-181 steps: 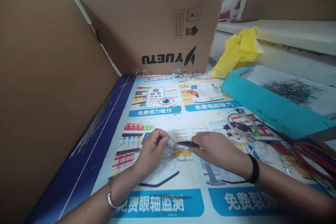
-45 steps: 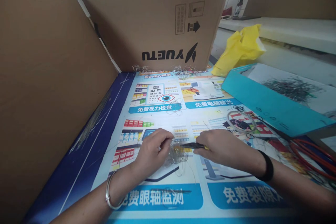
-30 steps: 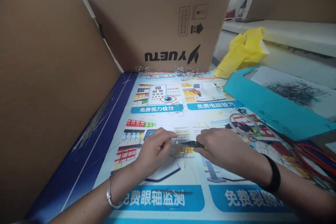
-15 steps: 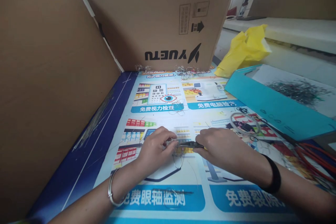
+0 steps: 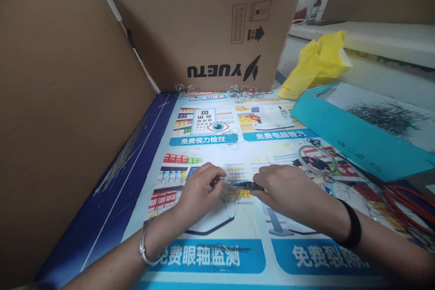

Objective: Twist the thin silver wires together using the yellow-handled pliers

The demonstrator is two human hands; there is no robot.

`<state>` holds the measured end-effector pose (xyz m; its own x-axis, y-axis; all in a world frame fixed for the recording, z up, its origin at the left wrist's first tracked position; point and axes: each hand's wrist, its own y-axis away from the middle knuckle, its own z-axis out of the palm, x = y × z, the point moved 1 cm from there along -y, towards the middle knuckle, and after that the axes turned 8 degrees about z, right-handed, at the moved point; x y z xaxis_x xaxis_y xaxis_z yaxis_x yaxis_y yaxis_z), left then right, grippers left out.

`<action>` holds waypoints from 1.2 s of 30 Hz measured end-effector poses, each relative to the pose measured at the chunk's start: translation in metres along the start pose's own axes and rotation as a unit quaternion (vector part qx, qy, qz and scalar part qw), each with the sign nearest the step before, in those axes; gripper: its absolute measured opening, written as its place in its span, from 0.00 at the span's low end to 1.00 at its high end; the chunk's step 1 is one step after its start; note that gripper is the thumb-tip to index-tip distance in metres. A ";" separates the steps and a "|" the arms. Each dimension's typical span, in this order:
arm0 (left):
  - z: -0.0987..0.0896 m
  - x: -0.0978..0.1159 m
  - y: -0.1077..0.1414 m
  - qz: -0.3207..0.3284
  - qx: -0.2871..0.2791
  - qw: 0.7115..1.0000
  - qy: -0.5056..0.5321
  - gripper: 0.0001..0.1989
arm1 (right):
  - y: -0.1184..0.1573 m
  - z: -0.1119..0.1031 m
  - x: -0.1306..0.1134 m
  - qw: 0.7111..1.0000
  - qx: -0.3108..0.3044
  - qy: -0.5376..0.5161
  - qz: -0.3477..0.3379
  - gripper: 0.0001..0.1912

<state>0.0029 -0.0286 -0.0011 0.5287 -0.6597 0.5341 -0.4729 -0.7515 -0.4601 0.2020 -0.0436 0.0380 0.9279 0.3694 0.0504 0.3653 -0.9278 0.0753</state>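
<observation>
Between thumb and fingers, my left hand (image 5: 204,190) pinches a piece of thin bent silvery wire (image 5: 230,201), with a loop hanging below the fingertips. The fingers hide part of the wire. My right hand (image 5: 288,192) is closed around a pair of dark needle-nose pliers (image 5: 245,185). Their tips point left and meet the wire beside my left fingertips; whether the jaws grip it is too small to tell. Short dark wires (image 5: 229,249) lie on the printed poster sheet (image 5: 251,222) nearer to me.
Cardboard panels (image 5: 163,27) wall off the left and back. Tangled wire pieces (image 5: 241,94) lie along the back panel, straight wires (image 5: 122,158) at the left. To the right are a turquoise box (image 5: 346,136) holding dark wires, a yellow bag (image 5: 314,65), a clear ring (image 5: 335,163) and red cable (image 5: 404,204).
My left fingertips have drawn back slightly to the left, so more of the bent wire shows. The pliers have shifted a little left and up, staying beside the wire.
</observation>
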 end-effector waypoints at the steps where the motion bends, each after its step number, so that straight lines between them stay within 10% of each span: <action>1: -0.001 0.000 0.000 -0.001 0.000 1.000 0.000 0.06 | 0.000 0.000 0.000 1.000 -0.001 0.001 0.000 0.11; 36: -0.005 -0.009 0.001 0.065 0.048 0.997 -0.018 0.08 | -0.002 -0.009 0.002 1.000 0.020 0.006 0.016 0.15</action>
<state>-0.0061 -0.0234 -0.0030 0.4933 -0.7507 0.4395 -0.4705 -0.6552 -0.5911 0.2026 -0.0410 0.0470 0.9379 0.3408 0.0644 0.3393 -0.9401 0.0328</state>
